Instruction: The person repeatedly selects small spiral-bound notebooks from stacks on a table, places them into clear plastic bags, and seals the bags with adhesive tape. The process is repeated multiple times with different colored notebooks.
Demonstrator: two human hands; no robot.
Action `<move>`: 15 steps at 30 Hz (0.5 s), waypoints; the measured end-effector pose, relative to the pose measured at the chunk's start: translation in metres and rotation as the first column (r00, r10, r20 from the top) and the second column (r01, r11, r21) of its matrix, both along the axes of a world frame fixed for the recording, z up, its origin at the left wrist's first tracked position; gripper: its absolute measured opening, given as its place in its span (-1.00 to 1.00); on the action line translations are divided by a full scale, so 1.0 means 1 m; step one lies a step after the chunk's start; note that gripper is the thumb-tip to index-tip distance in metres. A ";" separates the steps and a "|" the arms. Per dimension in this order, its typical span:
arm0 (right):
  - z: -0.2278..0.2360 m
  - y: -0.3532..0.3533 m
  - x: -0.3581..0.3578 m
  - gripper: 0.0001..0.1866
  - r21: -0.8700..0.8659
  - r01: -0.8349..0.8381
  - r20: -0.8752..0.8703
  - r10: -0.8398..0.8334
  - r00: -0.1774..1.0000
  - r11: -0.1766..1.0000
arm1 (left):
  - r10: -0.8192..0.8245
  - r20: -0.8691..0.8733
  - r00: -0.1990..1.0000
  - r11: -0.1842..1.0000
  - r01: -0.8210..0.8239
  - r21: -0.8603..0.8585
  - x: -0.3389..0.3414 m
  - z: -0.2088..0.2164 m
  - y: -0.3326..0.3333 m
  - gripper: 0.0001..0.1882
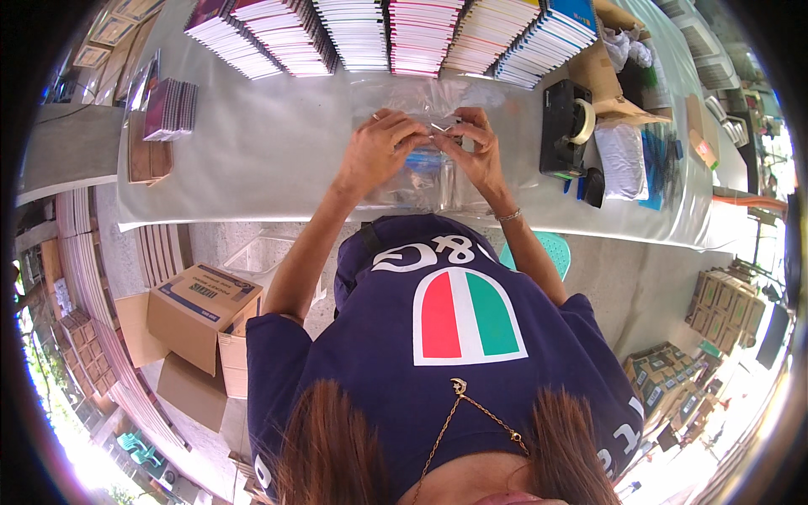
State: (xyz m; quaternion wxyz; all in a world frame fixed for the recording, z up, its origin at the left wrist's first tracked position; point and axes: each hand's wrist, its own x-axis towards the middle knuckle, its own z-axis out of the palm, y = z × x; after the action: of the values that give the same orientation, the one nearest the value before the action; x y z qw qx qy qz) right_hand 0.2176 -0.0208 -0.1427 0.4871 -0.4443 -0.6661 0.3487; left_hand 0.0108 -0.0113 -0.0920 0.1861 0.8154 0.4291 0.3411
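Over the grey table, my left hand [383, 151] and my right hand [473, 147] meet with bent fingers pinched close together. Between the fingertips shows a small shiny whitish strip [441, 128]; what exactly it is I cannot make out. Clear plastic film [442, 187] lies crinkled under and around both hands, with a blue patch [421, 160] showing through it between my wrists. Just beyond the hands stand tall stacks of spiral-bound notebooks [425, 38]. To the right of my right hand is a black tape dispenser [557, 126] with a roll of tape [582, 120].
A small notebook stack [171, 109] sits at the table's left. Right of the dispenser are an open cardboard box [602, 71], a white packet [621, 160] and blue items [655, 172]. An open carton [202, 307] stands below the table at left, a green stool [545, 252] at right.
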 end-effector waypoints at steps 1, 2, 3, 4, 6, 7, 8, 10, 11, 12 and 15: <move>0.002 0.004 0.001 -0.66 -0.020 -0.013 0.042 0.014 0.999 1.000 | 0.021 -0.003 1.000 1.000 -0.021 0.007 0.001 -0.002 -0.001 -0.89; 0.003 0.006 0.001 -0.62 -0.040 -0.025 0.083 0.028 0.996 0.999 | 0.042 -0.006 0.999 0.999 -0.042 0.015 0.002 -0.007 -0.002 -0.89; 0.004 0.008 0.000 -0.58 -0.083 -0.039 -0.029 0.036 0.999 0.996 | 0.063 -0.008 0.998 0.998 -0.063 0.022 0.003 -0.009 -0.003 -0.89; 0.006 0.009 -0.003 -0.54 -0.124 -0.056 -0.140 0.038 0.989 0.991 | 0.068 -0.003 0.998 0.998 -0.068 0.005 0.004 -0.007 -0.004 -0.86; 0.012 0.013 -0.004 -0.45 -0.202 -0.115 -0.237 0.065 0.969 0.973 | 0.078 0.005 0.997 0.997 -0.078 -0.030 0.006 -0.001 -0.005 -0.82; 0.016 0.016 -0.004 -0.41 -0.240 -0.151 -0.224 0.096 0.970 0.959 | 0.099 0.041 0.994 0.989 -0.093 -0.117 0.007 0.000 -0.006 -0.79; 0.019 0.019 -0.003 -0.37 -0.279 -0.185 -0.212 0.127 0.969 0.942 | 0.122 0.074 0.990 0.973 -0.105 -0.204 0.008 0.001 -0.006 -0.76; 0.021 0.025 0.000 -0.36 -0.319 -0.249 -0.169 0.204 0.964 0.914 | 0.179 0.174 0.968 0.963 -0.136 -0.233 0.011 0.003 -0.005 -0.72; 0.022 0.027 0.001 -0.36 -0.339 -0.278 -0.149 0.241 0.959 0.899 | 0.204 0.244 0.948 0.971 -0.163 -0.177 0.014 0.005 -0.004 -0.71; 0.023 0.027 0.001 -0.36 -0.359 -0.293 -0.160 0.250 0.955 0.886 | 0.224 0.315 0.922 0.973 -0.194 -0.123 0.016 0.005 -0.002 -0.69; 0.030 0.027 0.001 -0.35 -0.422 -0.317 -0.191 0.258 0.947 0.849 | 0.180 0.225 0.958 0.973 -0.139 -0.186 0.014 -0.002 0.006 -0.65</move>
State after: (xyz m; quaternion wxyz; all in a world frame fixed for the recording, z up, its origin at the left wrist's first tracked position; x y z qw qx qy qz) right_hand 0.2187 0.0066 -0.1130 0.3555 -0.4162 -0.5944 0.5891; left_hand 0.0250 -0.0053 -0.0937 0.2767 0.7120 0.4954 0.4137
